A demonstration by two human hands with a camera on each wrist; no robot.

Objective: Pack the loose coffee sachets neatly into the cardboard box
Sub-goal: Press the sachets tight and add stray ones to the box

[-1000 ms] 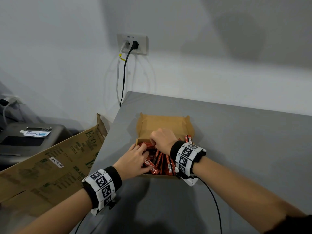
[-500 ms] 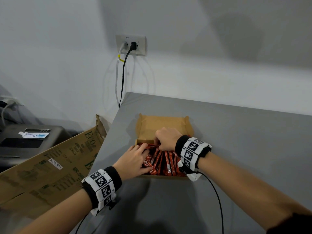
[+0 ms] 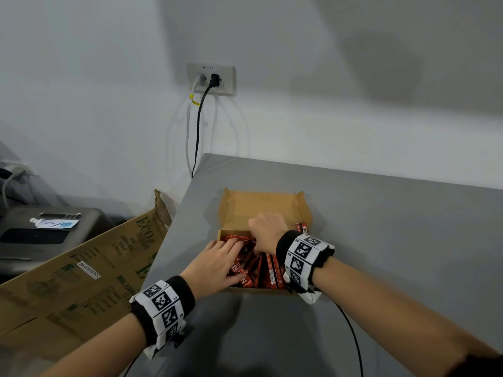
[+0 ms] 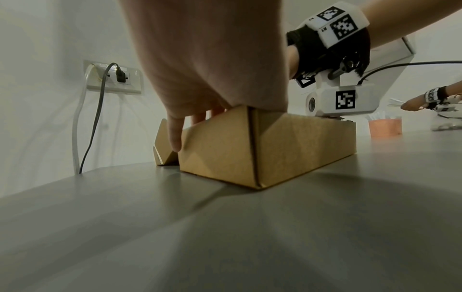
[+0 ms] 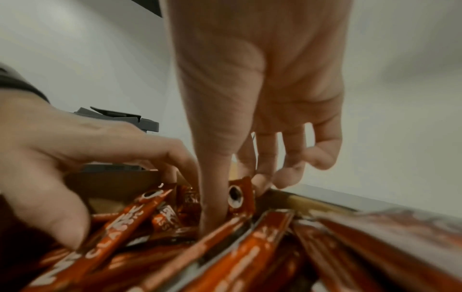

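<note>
An open cardboard box (image 3: 258, 210) (image 4: 275, 146) stands near the grey table's left edge, its lid flap folded back. Several red coffee sachets (image 3: 265, 270) (image 5: 120, 223) lie lengthwise in it, some crossed. My left hand (image 3: 231, 248) (image 5: 62, 158) rests flat on the sachets at the box's left side, and its little finger hangs down the outside wall in the left wrist view. My right hand (image 3: 265, 229) (image 5: 235, 207) reaches down at the far end and pinches the upturned end of one sachet (image 5: 241, 189) between thumb and forefinger.
A big printed carton (image 3: 81, 268) leans against the table's left edge, with a dark printer (image 3: 40, 232) behind it. Cables hang from the wall socket (image 3: 211, 80). Far right in the left wrist view stand an orange cup (image 4: 385, 126) and another person's hand (image 4: 412, 104).
My right hand has shifted slightly right over the box's far end. The fingers of my left hand have slid further onto the sachets. The box has not moved.
</note>
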